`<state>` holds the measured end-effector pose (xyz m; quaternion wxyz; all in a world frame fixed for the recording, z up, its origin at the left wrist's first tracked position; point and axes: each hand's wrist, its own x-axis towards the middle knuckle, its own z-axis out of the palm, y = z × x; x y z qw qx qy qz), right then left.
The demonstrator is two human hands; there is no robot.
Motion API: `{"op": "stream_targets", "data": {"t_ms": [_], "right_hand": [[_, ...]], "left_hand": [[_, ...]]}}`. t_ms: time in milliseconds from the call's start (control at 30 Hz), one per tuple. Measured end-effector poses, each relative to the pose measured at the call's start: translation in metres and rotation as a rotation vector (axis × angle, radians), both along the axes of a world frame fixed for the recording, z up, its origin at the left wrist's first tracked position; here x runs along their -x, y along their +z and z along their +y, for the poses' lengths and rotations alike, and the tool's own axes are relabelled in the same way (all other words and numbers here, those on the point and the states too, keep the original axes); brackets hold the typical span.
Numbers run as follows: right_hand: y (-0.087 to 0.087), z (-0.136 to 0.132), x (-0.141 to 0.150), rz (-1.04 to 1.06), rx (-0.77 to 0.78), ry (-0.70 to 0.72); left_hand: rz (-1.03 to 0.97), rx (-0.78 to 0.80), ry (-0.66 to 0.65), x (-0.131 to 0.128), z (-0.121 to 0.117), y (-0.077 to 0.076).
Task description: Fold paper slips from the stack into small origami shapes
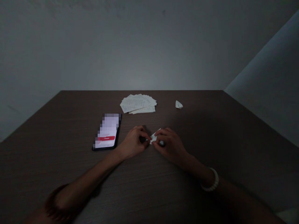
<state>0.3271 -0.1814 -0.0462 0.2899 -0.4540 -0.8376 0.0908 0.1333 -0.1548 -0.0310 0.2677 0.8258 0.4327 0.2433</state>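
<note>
A small piece of white paper is held between my two hands, low over the middle of the table. My left hand pinches its left edge between thumb and fingers. From the other side, my right hand grips the paper with bent fingers, which hide part of it. To the left of my left hand lies a phone with a lit, partly blurred screen. Beyond my hands rests a fanned pile of printed paper slips. A small folded piece of white paper sits to the right of the pile.
The dark wood-grain table runs back to a plain grey wall. On the right, a slanted pale surface meets the table's edge. The light is dim, and shadow covers the table's right side.
</note>
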Motion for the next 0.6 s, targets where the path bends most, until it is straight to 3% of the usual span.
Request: {"op": "stream_targets", "data": {"t_ms": [267,600], "right_hand": [[-0.003,0.004,-0.022,-0.111,-0.135,0.269],[0.000,0.004,-0.024,-0.257,-0.113,0.338]], "left_hand": [[0.004,0.028,0.022,0.000,-0.001,0.002],[0.001,0.033,0.029,0.001,-0.002,0.000]]}}
